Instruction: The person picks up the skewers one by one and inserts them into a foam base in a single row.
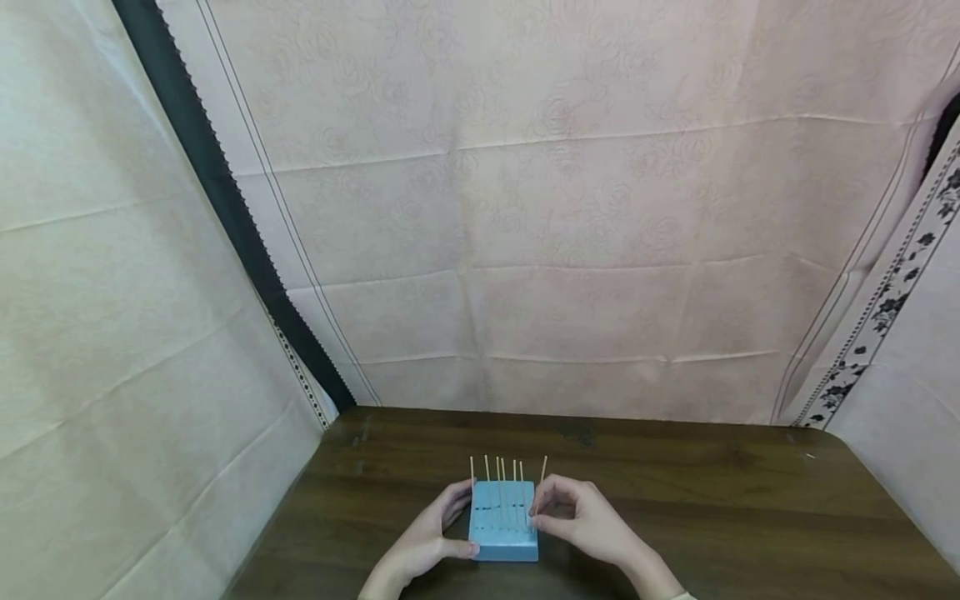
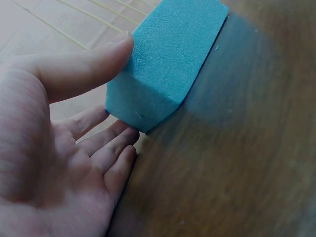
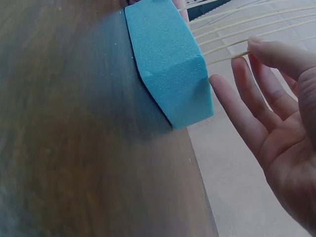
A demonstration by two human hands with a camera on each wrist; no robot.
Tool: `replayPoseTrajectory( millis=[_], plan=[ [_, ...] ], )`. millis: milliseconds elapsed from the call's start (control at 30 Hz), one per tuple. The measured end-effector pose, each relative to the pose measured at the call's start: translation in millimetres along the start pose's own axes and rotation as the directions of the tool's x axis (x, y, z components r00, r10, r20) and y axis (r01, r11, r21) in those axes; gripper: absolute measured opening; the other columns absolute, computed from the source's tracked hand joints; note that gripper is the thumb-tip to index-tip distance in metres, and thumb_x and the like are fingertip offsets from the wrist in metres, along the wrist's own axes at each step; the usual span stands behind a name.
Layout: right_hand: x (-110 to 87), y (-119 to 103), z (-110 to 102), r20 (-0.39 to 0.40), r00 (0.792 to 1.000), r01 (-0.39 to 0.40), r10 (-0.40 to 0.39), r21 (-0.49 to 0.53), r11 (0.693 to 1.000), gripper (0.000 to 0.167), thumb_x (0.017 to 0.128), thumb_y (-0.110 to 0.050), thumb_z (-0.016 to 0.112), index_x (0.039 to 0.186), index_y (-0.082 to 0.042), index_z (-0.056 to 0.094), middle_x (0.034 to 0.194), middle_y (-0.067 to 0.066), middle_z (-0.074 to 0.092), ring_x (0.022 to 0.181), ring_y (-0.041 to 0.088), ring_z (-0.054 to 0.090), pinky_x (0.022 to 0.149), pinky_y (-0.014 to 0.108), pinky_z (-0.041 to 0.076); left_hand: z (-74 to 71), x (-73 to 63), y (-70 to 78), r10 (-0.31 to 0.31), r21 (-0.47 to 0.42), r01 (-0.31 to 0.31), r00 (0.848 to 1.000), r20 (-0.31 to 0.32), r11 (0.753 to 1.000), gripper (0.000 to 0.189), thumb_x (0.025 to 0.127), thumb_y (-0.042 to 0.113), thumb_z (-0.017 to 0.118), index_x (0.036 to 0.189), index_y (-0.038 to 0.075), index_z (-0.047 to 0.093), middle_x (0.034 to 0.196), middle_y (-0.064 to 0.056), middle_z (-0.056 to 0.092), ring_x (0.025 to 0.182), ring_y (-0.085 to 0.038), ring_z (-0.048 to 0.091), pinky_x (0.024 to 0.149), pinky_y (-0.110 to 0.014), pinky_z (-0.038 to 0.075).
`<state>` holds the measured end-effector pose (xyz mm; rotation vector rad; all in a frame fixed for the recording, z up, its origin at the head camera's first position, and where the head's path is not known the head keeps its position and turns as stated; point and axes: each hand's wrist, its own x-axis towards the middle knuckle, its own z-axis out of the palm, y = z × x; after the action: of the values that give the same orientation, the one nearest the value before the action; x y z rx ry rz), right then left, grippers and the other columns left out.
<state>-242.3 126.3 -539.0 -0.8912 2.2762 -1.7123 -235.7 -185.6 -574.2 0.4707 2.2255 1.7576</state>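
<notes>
On the table stands a light blue foam block (image 1: 507,552), with several thin wooden skewers (image 1: 503,468) upright in its top. My left hand (image 1: 427,537) grips the block's left side, thumb at the near corner and fingers along the far side. In the left wrist view the thumb presses one face of the block (image 2: 173,49), and the fingertips meet its end. My right hand (image 1: 592,525) pinches one skewer (image 1: 544,467) between thumb and fingers at the block's right edge; it leans slightly right. In the right wrist view that skewer (image 3: 227,59) meets the block's top.
The dark brown wooden table (image 1: 712,492) extends around the block. A pale cloth (image 1: 570,250) hangs behind it, with more cloth (image 1: 127,333) on the left and a flower-bordered cloth (image 1: 900,350) on the right. Small dark marks show on the block's top.
</notes>
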Motion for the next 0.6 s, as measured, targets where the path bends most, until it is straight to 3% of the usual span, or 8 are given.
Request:
replayPoseTrajectory(
  millis=[600],
  plan=[
    [0.5, 3.3, 3.3, 0.018, 1.000, -0.015, 0.016, -0.059, 0.998, 0.011, 0.096, -0.016, 0.082, 0.101, -0.018, 0.072, 0.102, 0.001, 0.078, 0.092, 0.016, 0.073, 0.082, 0.028, 0.057, 0.8, -0.9, -0.6, -0.004, -0.006, 0.004, 1.000, -0.003, 1.000, 0.096, 0.085, 0.008, 0.088, 0.165, 0.007, 0.035, 0.168, -0.023, 0.037, 0.156, -0.048, 0.029, 0.125, -0.066, 0.020]
  ],
)
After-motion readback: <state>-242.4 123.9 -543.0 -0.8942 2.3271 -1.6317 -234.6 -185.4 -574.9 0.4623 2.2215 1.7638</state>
